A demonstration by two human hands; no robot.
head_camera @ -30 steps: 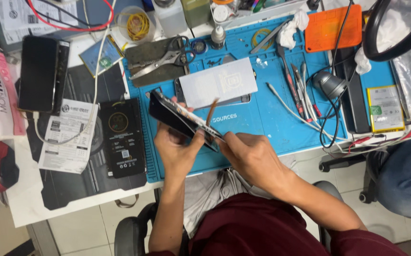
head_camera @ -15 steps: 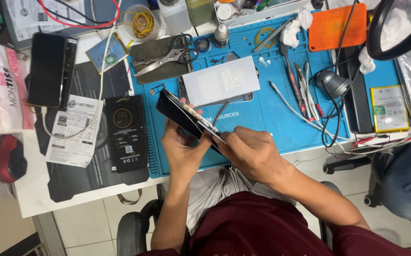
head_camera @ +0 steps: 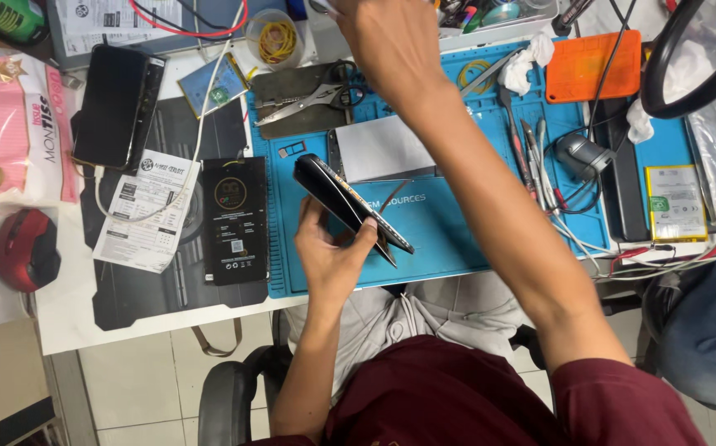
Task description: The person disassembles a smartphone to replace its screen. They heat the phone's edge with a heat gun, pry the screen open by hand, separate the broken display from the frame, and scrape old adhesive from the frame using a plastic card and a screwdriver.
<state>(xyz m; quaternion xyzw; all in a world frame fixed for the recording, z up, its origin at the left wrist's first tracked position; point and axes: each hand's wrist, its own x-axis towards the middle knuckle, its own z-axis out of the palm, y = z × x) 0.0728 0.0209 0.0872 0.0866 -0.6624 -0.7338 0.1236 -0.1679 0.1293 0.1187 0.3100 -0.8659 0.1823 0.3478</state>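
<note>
- Nearest to me, my left hand (head_camera: 331, 263) has its grip clamped on a slim black phone with its back opened (head_camera: 350, 206), thumb on one long edge and fingers on the other.
- The phone is tilted, raised just above the near part of the blue silicone work mat (head_camera: 440, 231), its upper end pointing up-left.
- Just behind the phone a white rectangular sheet (head_camera: 391, 149) lies flat on the mat.
- Left of the mat a black flat box with a gold ring print (head_camera: 235, 219) lies on the bench (head_camera: 69, 322), beside a white printed paper slip (head_camera: 145, 211).
- At the bench's left edge sits a red rounded mouse (head_camera: 26, 248), with a pink tissue pack (head_camera: 15, 124) beyond it.
- Right of the sheet, thin metal tweezers and picks (head_camera: 531, 157) lie side by side on the mat.
- Farther back, steel scissors with black handles (head_camera: 312, 95) rest on a dark grey pad.
- An orange rectangular mat (head_camera: 593, 66) lies at the far right corner of the blue one.
- My right hand (head_camera: 391, 41) reaches over the far edge of the mat, well apart from the phone; its fingertips leave the top of the view, so I cannot tell whether its grip is apart or together.
</note>
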